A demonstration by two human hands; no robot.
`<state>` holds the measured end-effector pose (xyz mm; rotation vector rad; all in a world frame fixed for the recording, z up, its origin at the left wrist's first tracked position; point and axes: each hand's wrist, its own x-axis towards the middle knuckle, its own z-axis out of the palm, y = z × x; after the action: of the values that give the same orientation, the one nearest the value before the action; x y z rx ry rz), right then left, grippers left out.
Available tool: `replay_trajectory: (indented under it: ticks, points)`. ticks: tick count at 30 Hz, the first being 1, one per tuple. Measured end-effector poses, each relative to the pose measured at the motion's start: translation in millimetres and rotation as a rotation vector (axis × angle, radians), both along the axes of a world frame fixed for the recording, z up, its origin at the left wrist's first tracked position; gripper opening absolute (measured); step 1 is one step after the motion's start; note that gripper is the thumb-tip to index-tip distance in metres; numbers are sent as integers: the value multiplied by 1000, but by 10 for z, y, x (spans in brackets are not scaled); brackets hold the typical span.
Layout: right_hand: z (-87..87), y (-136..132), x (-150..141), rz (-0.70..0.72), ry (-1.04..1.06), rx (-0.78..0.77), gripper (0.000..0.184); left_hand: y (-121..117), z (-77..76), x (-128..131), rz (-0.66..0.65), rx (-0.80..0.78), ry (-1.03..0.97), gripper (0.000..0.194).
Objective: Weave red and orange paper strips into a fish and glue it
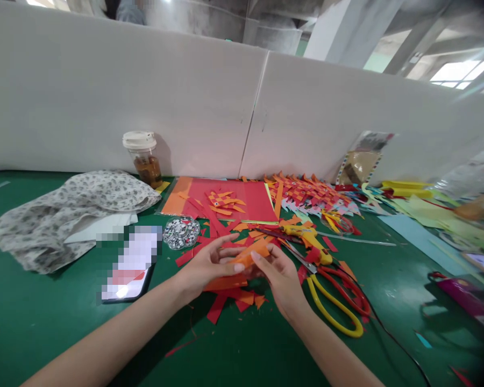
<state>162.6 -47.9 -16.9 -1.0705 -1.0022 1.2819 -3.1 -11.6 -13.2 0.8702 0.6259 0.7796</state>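
The orange paper strip (248,257) is up between the 2 hands, just over the paper scraps (215,309) on the green table (246,355). Bare green surface opens on the near side of the scraps, between the 2 forearms. To the left, the phone (135,263) and the container of googly eyes (181,233) border the working area; to the right, the yellow handle loop (351,333) and red handle loop (366,309) of scissors lie near the right wrist. The yellow glue gun (302,232) and red sheets (250,199) lie farther back, with the white partition (193,102) behind. The strip's long axis slants across, its right end farther from the person than its left. The left hand (201,267) and right hand (283,277) hold it in narrow grips, thumbs on its near face.
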Motion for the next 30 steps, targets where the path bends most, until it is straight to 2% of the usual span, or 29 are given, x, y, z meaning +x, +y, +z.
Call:
replay_trajectory:
  ticks: [5, 9, 14, 20, 25, 30]
  points:
    - [-27, 21, 81, -167, -169, 38, 22, 26, -48, -19, 38, 24, 77, 60]
    - [7, 54, 113, -222, -267, 101, 24, 24, -57, -14, 32, 61, 105, 56]
    - [27, 77, 119, -144, -205, 10, 26, -2, -35, -30, 5, 116, 167, 52]
    - [-49, 71, 111, -121, -164, -35, 36, -4, -67, -51, -11, 208, 285, 45]
    - [-51, 20, 66, -65, -158, -29, 40, -16, -137, -33, 86, 395, 484, 23]
    - [-22, 28, 77, -71, -132, -47, 42, -51, -182, -92, 188, 450, 570, 21]
